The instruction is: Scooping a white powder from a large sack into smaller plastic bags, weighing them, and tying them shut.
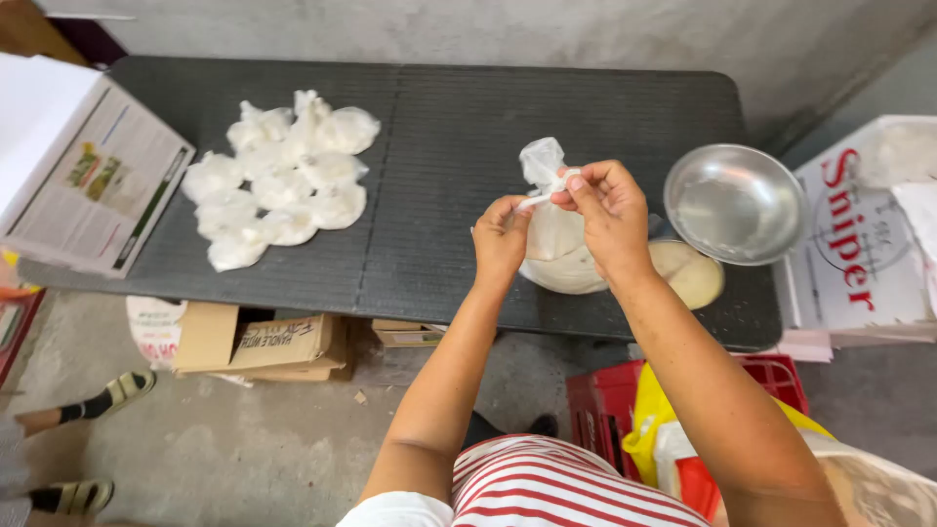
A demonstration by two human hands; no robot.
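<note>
My left hand (pixel 500 237) and my right hand (pixel 607 207) are both closed on a small clear plastic bag (pixel 552 232) filled with white stuff, held just above the dark ribbed table (pixel 439 127). The fingers of both hands pinch a thin white tie at the bag's twisted neck (pixel 543 164). Below the bag sits a round container of pale batter (pixel 683 273), partly hidden by my right hand. A pile of several tied white bags (pixel 278 181) lies on the table's left part.
An empty metal bowl (pixel 734 203) rests at the table's right end. A white box (pixel 864 234) stands to the right, folded newspaper (pixel 93 181) to the left. Cardboard boxes (pixel 259 344) and a red crate (pixel 610 405) sit on the floor. Another person's sandalled feet (pixel 93 400) show at lower left.
</note>
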